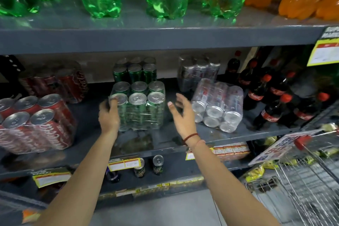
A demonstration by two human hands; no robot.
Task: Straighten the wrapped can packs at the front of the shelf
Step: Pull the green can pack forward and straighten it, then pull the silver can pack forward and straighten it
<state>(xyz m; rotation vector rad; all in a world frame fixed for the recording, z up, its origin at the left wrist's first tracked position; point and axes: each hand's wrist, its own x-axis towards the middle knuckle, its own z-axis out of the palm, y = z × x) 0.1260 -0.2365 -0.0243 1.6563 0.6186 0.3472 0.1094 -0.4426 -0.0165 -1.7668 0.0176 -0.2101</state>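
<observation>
A wrapped six-pack of green cans (140, 105) stands upright near the middle of the grey shelf (165, 139), set back a little from its front edge. Clear plastic film is pulled tight around the cans, creased and shiny down the sides, and the silver tops with their pull tabs show through it in two rows of three. The left hand (108, 113) is on the pack's left front corner, its fingers (114, 99) curled up over the rim of the nearest can. The right hand (181, 115) is just to the right of the pack, apart from it, palm turned toward the film and fingers spread open; a red thread bracelet (190, 136) circles the wrist.

A second green pack (135, 71) stands directly behind. To the left, a wrapped pack of red cola cans (36, 124) leans at the shelf front. To the right, a wrapped pack of silver cans (218, 105) lies tipped on its side, can ends facing forward, beside dark cola bottles (266, 97) with red caps.
</observation>
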